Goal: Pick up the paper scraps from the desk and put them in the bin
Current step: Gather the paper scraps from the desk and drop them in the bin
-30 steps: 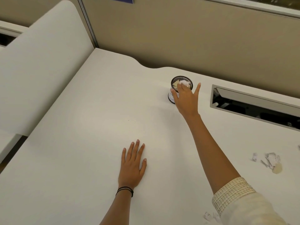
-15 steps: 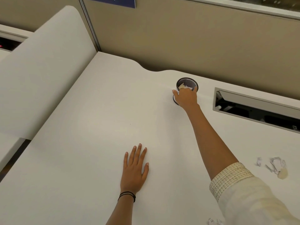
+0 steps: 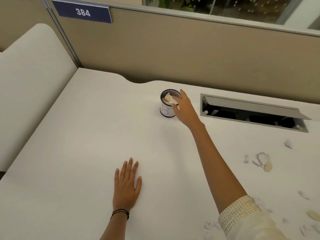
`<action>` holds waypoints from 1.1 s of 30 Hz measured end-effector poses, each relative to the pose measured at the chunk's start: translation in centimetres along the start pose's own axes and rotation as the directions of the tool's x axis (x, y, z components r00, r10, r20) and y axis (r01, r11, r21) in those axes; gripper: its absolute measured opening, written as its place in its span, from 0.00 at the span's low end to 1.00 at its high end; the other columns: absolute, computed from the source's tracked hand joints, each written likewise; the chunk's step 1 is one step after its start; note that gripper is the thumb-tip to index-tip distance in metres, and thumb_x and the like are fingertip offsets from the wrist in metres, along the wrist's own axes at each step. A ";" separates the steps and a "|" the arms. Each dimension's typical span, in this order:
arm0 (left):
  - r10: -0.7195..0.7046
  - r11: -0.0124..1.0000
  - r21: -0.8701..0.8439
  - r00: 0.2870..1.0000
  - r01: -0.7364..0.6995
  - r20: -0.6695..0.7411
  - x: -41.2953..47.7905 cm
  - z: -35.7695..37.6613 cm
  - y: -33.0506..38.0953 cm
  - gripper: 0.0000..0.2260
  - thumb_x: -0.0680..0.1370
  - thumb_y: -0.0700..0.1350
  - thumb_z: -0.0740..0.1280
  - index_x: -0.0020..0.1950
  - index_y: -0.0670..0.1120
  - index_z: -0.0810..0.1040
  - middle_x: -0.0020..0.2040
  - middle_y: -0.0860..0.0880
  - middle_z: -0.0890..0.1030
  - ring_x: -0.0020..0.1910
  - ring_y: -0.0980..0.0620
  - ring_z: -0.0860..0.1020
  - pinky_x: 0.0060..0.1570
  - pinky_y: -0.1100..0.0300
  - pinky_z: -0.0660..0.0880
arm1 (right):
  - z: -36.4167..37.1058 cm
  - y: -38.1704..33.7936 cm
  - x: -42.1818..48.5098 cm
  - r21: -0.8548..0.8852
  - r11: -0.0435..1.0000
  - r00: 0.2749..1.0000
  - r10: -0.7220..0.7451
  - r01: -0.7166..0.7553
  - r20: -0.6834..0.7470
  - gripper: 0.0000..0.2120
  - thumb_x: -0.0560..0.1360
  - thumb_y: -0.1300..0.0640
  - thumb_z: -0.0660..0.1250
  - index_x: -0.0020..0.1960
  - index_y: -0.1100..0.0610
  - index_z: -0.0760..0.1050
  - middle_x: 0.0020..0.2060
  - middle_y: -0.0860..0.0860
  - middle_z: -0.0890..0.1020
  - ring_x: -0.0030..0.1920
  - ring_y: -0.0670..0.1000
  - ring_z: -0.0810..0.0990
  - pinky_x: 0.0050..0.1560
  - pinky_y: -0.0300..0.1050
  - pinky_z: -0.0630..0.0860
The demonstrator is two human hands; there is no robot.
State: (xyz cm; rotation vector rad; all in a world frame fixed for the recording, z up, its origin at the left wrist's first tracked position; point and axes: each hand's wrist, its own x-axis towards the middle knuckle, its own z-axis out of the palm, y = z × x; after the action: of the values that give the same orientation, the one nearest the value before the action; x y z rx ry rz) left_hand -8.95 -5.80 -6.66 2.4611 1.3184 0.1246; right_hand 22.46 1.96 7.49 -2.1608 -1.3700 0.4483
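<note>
Right hand outstretched at bin rim; left hand flat on desk.

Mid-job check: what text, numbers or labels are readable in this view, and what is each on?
"384": white digits on the blue sign on the partition.
"B", then a stroke that may be "I": handwritten on the bin; the right hand hides the rest.
Small white mark inside the cable tray: too small to read.
</note>
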 end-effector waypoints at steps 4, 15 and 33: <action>-0.009 1.000 -0.008 1.000 0.009 0.008 0.1 0.1 0.0 0.26 0.79 0.54 0.49 0.77 0.51 0.56 0.77 0.51 0.54 0.76 0.53 0.50 0.74 0.51 0.45 | -1.2 5.9 -5.6 0.046 0.997 0.992 0.073 -0.069 -0.105 0.17 0.79 0.59 0.58 0.67 0.59 0.69 0.75 0.57 0.56 0.75 0.55 0.54 0.71 0.45 0.56; -0.009 1.000 -0.009 1.000 0.009 0.015 0.0 -0.3 0.1 0.27 0.78 0.56 0.48 0.77 0.52 0.56 0.77 0.53 0.54 0.76 0.54 0.50 0.74 0.56 0.41 | -7.0 22.0 -18.1 0.010 0.859 0.836 0.500 -0.512 -0.227 0.19 0.78 0.60 0.60 0.69 0.59 0.66 0.74 0.59 0.58 0.74 0.59 0.57 0.71 0.52 0.57; -0.088 0.996 0.036 0.996 0.088 0.015 0.6 0.0 3.3 0.32 0.75 0.61 0.49 0.77 0.49 0.56 0.77 0.51 0.54 0.76 0.51 0.50 0.72 0.58 0.35 | -15.2 35.9 -17.5 -0.091 0.713 0.716 0.676 -0.695 -0.176 0.26 0.79 0.51 0.57 0.73 0.59 0.57 0.74 0.61 0.54 0.75 0.61 0.50 0.73 0.61 0.51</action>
State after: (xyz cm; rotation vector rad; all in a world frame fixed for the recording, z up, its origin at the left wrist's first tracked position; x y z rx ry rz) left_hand -5.99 -6.94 -5.60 2.4226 1.4309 0.0593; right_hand 49.17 -29.96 -1.98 -2.7424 -0.4762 0.4651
